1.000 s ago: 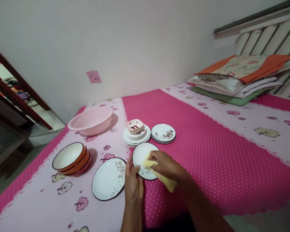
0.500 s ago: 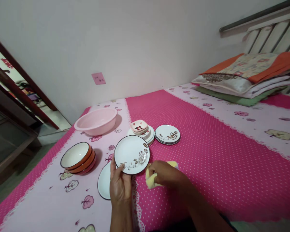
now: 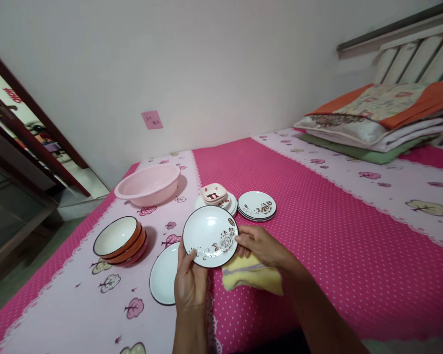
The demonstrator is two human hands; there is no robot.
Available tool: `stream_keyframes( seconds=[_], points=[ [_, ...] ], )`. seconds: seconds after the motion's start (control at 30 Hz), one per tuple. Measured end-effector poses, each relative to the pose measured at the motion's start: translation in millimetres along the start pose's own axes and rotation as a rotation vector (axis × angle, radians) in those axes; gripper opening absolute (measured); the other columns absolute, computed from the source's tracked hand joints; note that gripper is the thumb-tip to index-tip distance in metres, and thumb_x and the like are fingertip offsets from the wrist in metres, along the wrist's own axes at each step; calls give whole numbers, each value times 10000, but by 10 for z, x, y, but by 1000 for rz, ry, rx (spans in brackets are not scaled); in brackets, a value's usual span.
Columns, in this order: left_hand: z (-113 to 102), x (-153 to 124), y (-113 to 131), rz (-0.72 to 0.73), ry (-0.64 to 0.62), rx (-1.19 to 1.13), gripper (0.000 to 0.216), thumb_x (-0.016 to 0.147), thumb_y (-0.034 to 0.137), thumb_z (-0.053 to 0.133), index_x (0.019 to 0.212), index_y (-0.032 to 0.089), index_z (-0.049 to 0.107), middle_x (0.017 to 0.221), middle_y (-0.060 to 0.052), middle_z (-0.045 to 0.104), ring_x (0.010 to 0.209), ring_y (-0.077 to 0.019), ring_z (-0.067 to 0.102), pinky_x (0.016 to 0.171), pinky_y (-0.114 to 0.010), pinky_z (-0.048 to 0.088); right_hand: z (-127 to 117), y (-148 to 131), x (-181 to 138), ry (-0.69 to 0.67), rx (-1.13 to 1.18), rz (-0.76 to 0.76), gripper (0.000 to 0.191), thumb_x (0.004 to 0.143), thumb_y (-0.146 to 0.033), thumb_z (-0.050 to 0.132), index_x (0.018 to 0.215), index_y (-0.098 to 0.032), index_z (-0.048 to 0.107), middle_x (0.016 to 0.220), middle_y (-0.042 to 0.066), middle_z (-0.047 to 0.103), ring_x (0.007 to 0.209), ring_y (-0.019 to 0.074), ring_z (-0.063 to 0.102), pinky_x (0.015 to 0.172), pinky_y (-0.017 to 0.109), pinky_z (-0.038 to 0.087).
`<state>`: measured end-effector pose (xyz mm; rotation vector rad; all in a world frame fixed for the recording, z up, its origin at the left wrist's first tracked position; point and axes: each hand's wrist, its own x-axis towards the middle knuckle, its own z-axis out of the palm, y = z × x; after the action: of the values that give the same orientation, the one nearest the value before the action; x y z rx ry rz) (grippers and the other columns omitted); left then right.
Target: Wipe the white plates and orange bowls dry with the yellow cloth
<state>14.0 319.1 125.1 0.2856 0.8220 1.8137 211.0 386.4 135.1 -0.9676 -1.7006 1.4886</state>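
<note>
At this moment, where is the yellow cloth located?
In the head view, the yellow cloth lies on the pink dotted bedcover, just below the right hand and to the lower right of the held floral plate.

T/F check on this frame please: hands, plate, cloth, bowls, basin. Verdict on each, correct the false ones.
1. The left hand and right hand both hold the held plate. True.
2. The cloth is blue. False: it is yellow.
3. The top bowl of the bowl stack is white inside. True.
4. The bowl stack is inside the basin. False: it stands outside the basin, on the bedspread.
</note>
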Motion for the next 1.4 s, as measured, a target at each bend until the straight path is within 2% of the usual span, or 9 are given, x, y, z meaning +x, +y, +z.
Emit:
stream_keyframes(
  seconds=[0.17,0.27,0.4,0.53,0.6,0.77,0.9,1.1,1.4],
  points=[
    [54,-39,-37,-37,-13,46,603,877,85,632,1415,353,591,1428,-19,671,1379,-229,564,1133,-359,489,28,77,49,46,65,35,248,868,-430,646,839,-184,643,688,14,703,603,165,650,569,265,482],
    [132,-85,-40,-47,-86,72,586,876,131,668,1414,352,601,1452,-30,653,1405,-254,537,1093,-356,528,-22,134,74,115,130,61,257,844,-433,656,834,-176,652,675,13,709,562,153,643,536,255,484],
    [202,-134,-65,-92,-199,131,624,870,213,720,1459,346,562,1495,-66,614,1425,-318,508,1089,-448,533,-181,225,53,232,231,62,292,793,-451,692,818,-161,670,649,13,708,521,129,615,511,234,482],
    [143,-118,-97,-90,-235,177,748,858,370,752,1539,324,449,1367,-134,692,1322,-358,602,1129,-580,459,-412,337,-2,424,308,60,323,738,-463,748,791,-152,679,608,16,697,484,122,612,479,221,488],
    [97,-91,-106,-80,-251,192,756,862,409,744,1544,296,436,1315,-154,713,1272,-363,639,1148,-603,421,-532,408,-14,549,331,61,289,733,-417,767,799,-148,687,590,17,697,467,119,612,461,210,488],
    [37,-33,-150,-113,-233,200,658,857,416,743,1445,202,541,1203,-166,746,1183,-350,681,1128,-578,431,-742,609,11,836,371,63,192,765,-308,767,834,-142,700,589,23,712,462,122,635,434,190,492],
    [36,-20,-200,-146,-259,198,592,856,430,746,1372,179,600,1199,-175,745,1147,-336,689,1075,-534,473,-803,749,70,974,395,89,185,777,-299,766,760,-145,665,518,12,677,443,124,635,417,180,497],
    [50,-7,-206,-166,-273,218,528,853,424,758,1301,165,650,1183,-170,753,1111,-320,702,1027,-481,500,-845,877,168,1002,433,118,231,775,-306,790,707,-150,636,509,22,681,432,119,634,417,177,520],
    [29,22,-246,-196,-308,229,482,894,417,718,1299,166,647,1203,-173,751,1122,-315,701,1002,-452,511,-853,970,231,959,390,97,286,742,-366,845,813,-148,674,573,21,708,483,135,669,442,201,556]
  ],
)
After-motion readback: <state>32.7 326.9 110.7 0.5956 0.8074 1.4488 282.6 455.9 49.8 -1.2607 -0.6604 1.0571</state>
